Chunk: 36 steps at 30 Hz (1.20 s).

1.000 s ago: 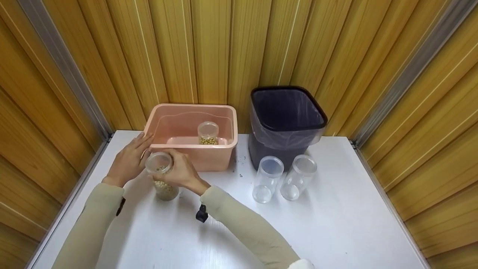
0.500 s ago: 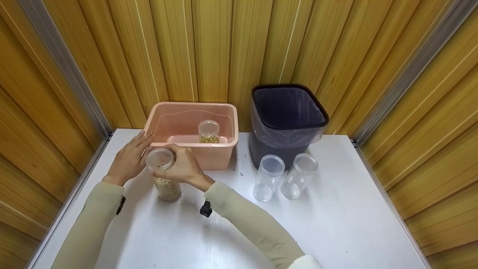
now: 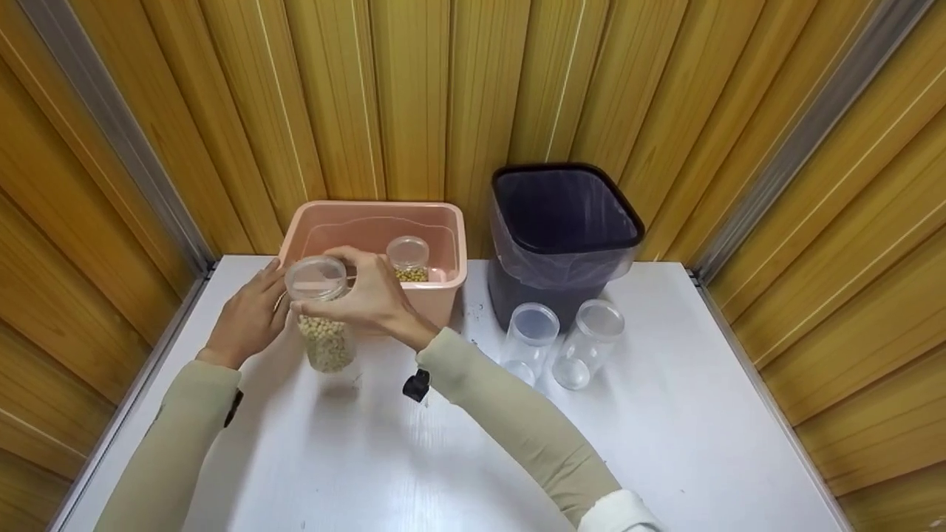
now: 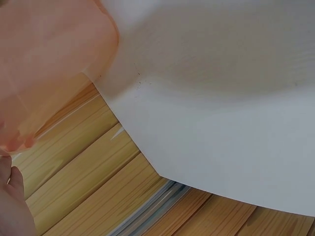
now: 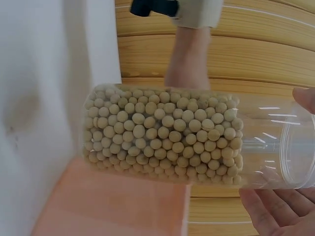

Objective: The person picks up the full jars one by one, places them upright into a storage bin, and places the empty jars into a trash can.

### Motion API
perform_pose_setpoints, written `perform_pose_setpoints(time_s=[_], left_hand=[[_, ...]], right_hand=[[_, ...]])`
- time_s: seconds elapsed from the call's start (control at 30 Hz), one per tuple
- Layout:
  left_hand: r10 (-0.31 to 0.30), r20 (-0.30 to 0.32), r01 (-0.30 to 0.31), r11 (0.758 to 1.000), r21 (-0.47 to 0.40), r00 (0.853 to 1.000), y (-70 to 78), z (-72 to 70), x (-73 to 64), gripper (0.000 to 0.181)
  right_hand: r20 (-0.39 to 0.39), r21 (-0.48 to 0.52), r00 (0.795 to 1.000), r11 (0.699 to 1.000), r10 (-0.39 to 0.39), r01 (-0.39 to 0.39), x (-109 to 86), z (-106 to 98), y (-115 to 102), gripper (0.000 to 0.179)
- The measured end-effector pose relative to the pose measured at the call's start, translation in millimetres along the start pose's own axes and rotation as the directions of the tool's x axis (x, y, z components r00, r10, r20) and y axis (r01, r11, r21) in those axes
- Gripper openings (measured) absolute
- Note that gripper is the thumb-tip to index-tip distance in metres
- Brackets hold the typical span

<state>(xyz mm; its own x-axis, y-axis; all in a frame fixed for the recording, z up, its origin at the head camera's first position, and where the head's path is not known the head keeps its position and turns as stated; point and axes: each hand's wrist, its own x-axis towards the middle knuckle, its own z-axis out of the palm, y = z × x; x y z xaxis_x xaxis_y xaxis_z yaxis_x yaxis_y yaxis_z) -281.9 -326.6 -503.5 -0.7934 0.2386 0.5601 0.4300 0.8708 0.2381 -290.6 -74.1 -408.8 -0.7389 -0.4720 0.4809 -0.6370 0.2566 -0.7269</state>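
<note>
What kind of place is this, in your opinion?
Probably a small booth set up for recording, not a home: wood-panel walls close round a white table with a lined bin and a pink tub.

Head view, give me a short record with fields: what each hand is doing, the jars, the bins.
right hand: grips the top of the bean jar, lifted off the table
left hand: open, beside the jar; contact unclear
pink bin: holds a second bean jar
empty jars: two, lidded, in front of the black bin
black bin: lined with a clear bag
</note>
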Motion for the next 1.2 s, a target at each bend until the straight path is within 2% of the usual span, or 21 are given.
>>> perform_pose_setpoints(time_s=[0.23, 0.43, 0.53, 0.73, 0.9, 1.2], left_hand=[[0.001, 0.005, -0.001, 1.000, -0.010, 1.000, 2.5, 0.2, 3.3, 0.043], [-0.019, 0.001, 0.019, 1.000, 0.002, 1.000, 2.9, 1.3, 1.3, 0.043], [-0.031, 0.012, 0.032, 0.999, -0.004, 0.999, 4.7, 2.0, 2.1, 0.045], [-0.038, 0.014, 0.038, 0.999, -0.011, 0.999, 6.2, 3.6, 2.7, 0.048], [-0.031, 0.012, 0.031, 0.999, 0.011, 0.999, 4.9, 1.0, 3.2, 0.048], [-0.015, -0.004, 0.015, 1.000, 0.003, 1.000, 3.2, 1.6, 0.0, 0.046]], right_hand=[[-0.035, 0.013, 0.999, 0.999, -0.035, 0.036, 20.6, -27, -19, 0.066], [0.003, 0.043, 0.998, 0.997, -0.068, 0.068, 36.9, -39, -31, 0.067], [0.018, 0.063, 0.999, 0.997, -0.036, 0.035, 43.7, -44, -33, 0.068], [-0.011, 0.072, 0.999, 0.997, 0.042, -0.041, 54.8, -49, -28, 0.070], [-0.056, 0.058, 0.997, 0.997, 0.051, -0.048, 68.5, -50, -21, 0.072], [-0.126, 0.039, 0.989, 0.996, 0.082, -0.078, 88.5, -43, -2, 0.070]])
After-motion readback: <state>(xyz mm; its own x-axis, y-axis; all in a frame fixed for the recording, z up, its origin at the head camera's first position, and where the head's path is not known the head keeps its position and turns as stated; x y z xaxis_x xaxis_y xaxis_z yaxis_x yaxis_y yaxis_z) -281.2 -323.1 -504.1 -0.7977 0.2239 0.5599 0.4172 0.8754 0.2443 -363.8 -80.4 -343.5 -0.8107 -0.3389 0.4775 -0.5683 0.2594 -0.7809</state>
